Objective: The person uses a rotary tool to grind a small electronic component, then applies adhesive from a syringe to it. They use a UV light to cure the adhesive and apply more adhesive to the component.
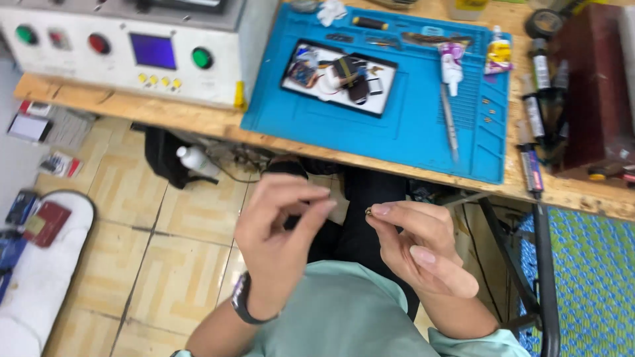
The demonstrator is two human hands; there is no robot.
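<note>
On the blue mat (410, 125) lies a shallow black-rimmed tray (387, 89) with a white floor, holding a jumble of small parts: a pale round piece, dark blocks, thin red wires and a bit of orange-and-blue board. The mat's small side pockets hold a few tiny specks, perhaps screws, though they are too small to tell.

Below the wooden bench (198, 119), over the person's lap, the right hand (420, 248) pinches a tiny dark part (368, 211) between thumb and forefinger tip, the other fingers curled under. What the part is cannot be made out. The left hand (281, 231), with a watch (241, 301) at the wrist, is loosely curled with fingertips drawn together just beside the part; whether it grips anything is unclear.

A white machine (126, 53) with round buttons and a blue screen stands on the bench, cut off at the top. A glue tube (452, 63) and a thin tool (450, 125) lie on the mat; pens (532, 168) stand by its right edge.
</note>
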